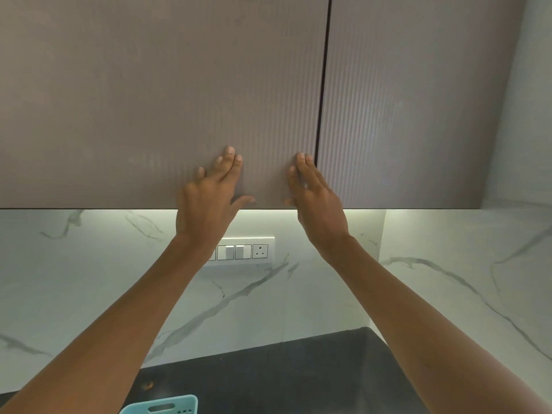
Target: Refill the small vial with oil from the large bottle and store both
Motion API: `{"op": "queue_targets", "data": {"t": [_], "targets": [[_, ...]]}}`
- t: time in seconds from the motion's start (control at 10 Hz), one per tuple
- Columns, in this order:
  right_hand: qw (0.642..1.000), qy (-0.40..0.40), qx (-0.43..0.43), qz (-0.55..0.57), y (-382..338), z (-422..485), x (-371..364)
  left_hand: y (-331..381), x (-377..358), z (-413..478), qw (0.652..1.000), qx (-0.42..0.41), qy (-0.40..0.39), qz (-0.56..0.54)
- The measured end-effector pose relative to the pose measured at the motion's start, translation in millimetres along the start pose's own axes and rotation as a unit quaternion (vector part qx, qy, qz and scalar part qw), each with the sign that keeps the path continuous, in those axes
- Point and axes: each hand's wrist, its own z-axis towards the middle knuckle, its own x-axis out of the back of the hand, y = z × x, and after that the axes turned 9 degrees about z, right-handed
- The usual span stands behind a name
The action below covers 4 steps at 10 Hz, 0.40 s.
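Both my hands are raised to a ribbed brown wall cupboard door [155, 109] that is closed. My left hand [210, 194] lies flat against the door near its lower edge, fingers spread. My right hand [316, 198] rests flat by the door's right edge, fingertips next to the dark gap [322, 85] between the two doors. Neither hand holds anything. No vial or oil bottle is in view.
A second closed cupboard door [412, 100] is to the right. Below are a lit marble backsplash [89, 279], a switch and socket plate [248, 251], a black countertop [283, 375] and a light blue plastic item [167, 407] at the bottom edge.
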Motion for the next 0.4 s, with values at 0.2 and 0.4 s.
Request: {"op": "queue_targets", "data": {"t": [0.2, 0.4], "targets": [[0.998, 0.038, -0.032, 0.038, -5, 5, 1, 4, 3, 0, 1.000, 0.011, 0.012, -0.005], [0.990, 0.107, -0.082, 0.038, -21, 26, 18, -3, 16, 11, 0.995, -0.004, 0.075, -0.061]]}}
